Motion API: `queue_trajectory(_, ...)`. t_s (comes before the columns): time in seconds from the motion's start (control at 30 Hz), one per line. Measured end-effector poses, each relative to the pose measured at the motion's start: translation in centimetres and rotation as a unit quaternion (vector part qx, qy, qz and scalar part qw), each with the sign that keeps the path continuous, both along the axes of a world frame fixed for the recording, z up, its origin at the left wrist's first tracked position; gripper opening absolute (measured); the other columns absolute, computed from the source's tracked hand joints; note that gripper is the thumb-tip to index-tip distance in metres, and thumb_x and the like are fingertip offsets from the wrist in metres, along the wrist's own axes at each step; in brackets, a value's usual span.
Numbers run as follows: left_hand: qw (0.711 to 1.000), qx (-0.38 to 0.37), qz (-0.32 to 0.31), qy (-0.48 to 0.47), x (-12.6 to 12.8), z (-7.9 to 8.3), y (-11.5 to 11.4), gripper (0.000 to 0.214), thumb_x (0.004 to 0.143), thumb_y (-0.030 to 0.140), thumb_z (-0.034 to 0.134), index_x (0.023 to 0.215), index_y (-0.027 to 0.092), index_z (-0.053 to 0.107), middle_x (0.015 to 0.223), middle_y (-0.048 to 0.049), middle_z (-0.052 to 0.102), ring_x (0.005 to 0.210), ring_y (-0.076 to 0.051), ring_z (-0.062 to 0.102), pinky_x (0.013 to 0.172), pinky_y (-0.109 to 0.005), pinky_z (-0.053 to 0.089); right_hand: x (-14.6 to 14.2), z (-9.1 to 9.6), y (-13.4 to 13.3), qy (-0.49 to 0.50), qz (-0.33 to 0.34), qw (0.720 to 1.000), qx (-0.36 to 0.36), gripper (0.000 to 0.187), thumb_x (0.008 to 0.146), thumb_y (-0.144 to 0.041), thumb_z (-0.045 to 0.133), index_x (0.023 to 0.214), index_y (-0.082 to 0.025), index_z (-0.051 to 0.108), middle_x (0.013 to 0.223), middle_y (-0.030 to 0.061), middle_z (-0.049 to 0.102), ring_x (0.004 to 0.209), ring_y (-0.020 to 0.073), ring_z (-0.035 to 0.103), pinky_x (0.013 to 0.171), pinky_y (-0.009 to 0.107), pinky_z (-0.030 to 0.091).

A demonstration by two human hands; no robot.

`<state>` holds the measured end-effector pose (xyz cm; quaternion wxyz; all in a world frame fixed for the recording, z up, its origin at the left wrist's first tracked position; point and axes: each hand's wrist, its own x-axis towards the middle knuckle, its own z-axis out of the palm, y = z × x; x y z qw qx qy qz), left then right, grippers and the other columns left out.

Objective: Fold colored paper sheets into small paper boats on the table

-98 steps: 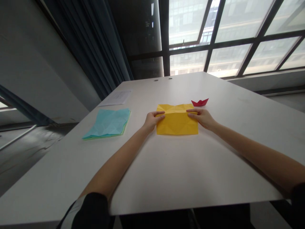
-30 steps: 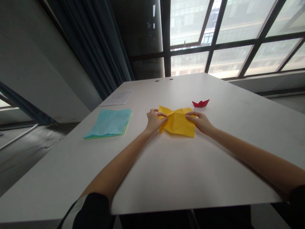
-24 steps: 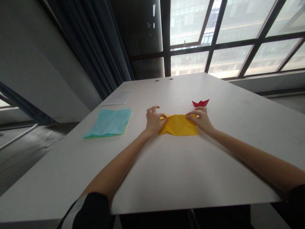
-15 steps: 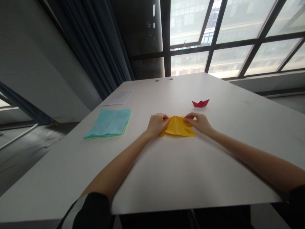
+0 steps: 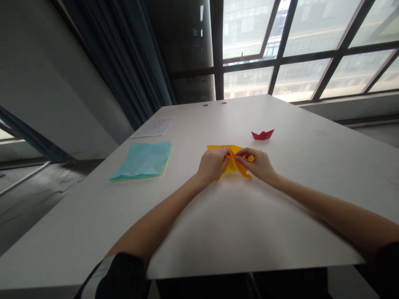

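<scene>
A folded yellow paper lies at the middle of the white table. My left hand pinches its left side with the fingers closed on the paper. My right hand pinches its right side in the same way. Both hands have drawn close together, and the paper bunches up between them. Parts of the paper are hidden under my fingers. A small red paper boat sits just beyond my right hand.
A stack of light blue and green sheets lies to the left. A white printed sheet lies farther back on the left. Dark curtains and large windows stand behind the table's far edge.
The yellow paper was a flat rectangle held at its outer corners. My hands have moved inward toward each other, and the paper is now folded narrower between them.
</scene>
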<state>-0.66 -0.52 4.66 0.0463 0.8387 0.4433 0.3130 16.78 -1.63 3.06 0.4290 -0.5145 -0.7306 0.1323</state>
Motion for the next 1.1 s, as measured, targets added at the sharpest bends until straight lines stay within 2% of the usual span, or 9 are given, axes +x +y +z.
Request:
queue_trajectory(0.17,0.999,0.036,0.014,0.037,0.4,-0.2,-0.2,0.011,0.079,0.020,0.050,0.082,0.019,0.060,0.077,-0.0049,0.066,0.071,-0.018,0.058,0.075,-0.030,0.035,-0.5,-0.2,-0.5,-0.027,0.011,0.999,0.016,0.022,0.073,-0.044,0.060,0.081,-0.023,0.063,0.078,0.0017,0.069,0.065,0.0165,0.062,0.079,0.035,0.042)
queue_trajectory(0.3,0.997,0.065,0.018,0.049,0.5,-0.3,-0.3,0.014,0.083,0.025,0.047,0.084,0.019,0.059,0.075,-0.0051,0.065,0.071,-0.018,0.056,0.079,-0.033,0.031,-0.6,0.0,-0.5,0.051,0.028,0.997,-0.055,0.030,0.072,-0.050,0.060,0.085,-0.023,0.061,0.084,0.0034,0.069,0.073,0.0180,0.064,0.071,0.032,0.047)
queue_trajectory(0.37,0.996,0.078,0.014,0.046,0.4,-0.2,-0.5,0.017,0.085,0.027,0.044,0.083,0.019,0.059,0.075,-0.0054,0.064,0.073,-0.019,0.055,0.082,-0.034,0.029,-0.5,0.1,-0.3,0.122,0.048,0.984,-0.125,0.034,0.072,-0.052,0.058,0.086,-0.022,0.060,0.080,0.0040,0.069,0.071,0.0180,0.064,0.064,0.029,0.048)
queue_trajectory(0.47,0.997,0.070,-0.015,0.017,0.1,0.0,-0.8,0.024,0.088,0.030,0.039,0.079,0.021,0.060,0.074,-0.0061,0.064,0.080,-0.020,0.054,0.089,-0.036,0.025,-0.2,0.4,0.2,0.235,0.087,0.944,-0.215,0.039,0.073,-0.056,0.056,0.086,-0.019,0.060,0.076,0.0054,0.068,0.073,0.0182,0.064,0.063,0.028,0.049)
queue_trajectory(0.6,0.994,-0.011,-0.077,-0.079,0.0,0.2,-1.2,0.024,0.086,0.033,0.042,0.073,0.023,0.060,0.073,-0.0054,0.064,0.087,-0.021,0.054,0.096,-0.039,0.021,0.1,1.1,0.5,0.297,0.109,0.915,-0.251,0.043,0.072,-0.056,0.057,0.082,-0.016,0.064,0.078,0.0070,0.068,0.072,0.0166,0.063,0.063,0.025,0.049)
queue_trajectory(0.73,0.966,-0.117,-0.119,-0.197,0.3,0.0,-1.7,0.017,0.080,0.035,0.054,0.070,0.024,0.061,0.072,-0.0050,0.063,0.087,-0.020,0.056,0.098,-0.038,0.021,0.1,1.2,0.6,0.279,0.071,0.924,-0.253,0.037,0.065,-0.051,0.065,0.075,-0.015,0.065,0.070,0.0045,0.066,0.056,0.0118,0.057,0.052,0.023,0.045)
queue_trajectory(0.8,0.960,-0.131,-0.136,-0.206,0.4,-0.1,-1.8,0.013,0.078,0.035,0.057,0.073,0.023,0.063,0.074,-0.0053,0.063,0.088,-0.020,0.056,0.098,-0.037,0.021,0.1,1.0,0.7,0.263,0.054,0.932,-0.245,0.032,0.063,-0.046,0.068,0.072,-0.016,0.065,0.065,0.0033,0.065,0.052,0.0110,0.055,0.050,0.023,0.044)
queue_trajectory(0.93,0.985,-0.042,-0.137,-0.097,0.5,-0.1,-2.1,0.023,0.071,0.042,0.064,0.085,0.023,0.063,0.086,-0.0065,0.066,0.098,-0.024,0.053,0.101,-0.039,0.015,0.5,0.6,1.1,0.215,0.042,0.955,-0.198,0.021,0.064,-0.036,0.067,0.070,-0.016,0.065,0.063,0.0036,0.066,0.053,0.0138,0.058,0.051,0.025,0.046)
queue_trajectory(1.1,0.997,0.062,-0.026,-0.044,0.4,1.1,-2.0,0.031,0.079,0.044,0.052,0.095,0.019,0.061,0.094,-0.0078,0.066,0.092,-0.023,0.053,0.096,-0.040,0.019,0.9,1.2,1.0,0.103,-0.017,0.989,-0.109,0.013,0.067,-0.030,0.062,0.071,-0.018,0.065,0.061,0.0032,0.066,0.058,0.0169,0.061,0.054,0.027,0.046)
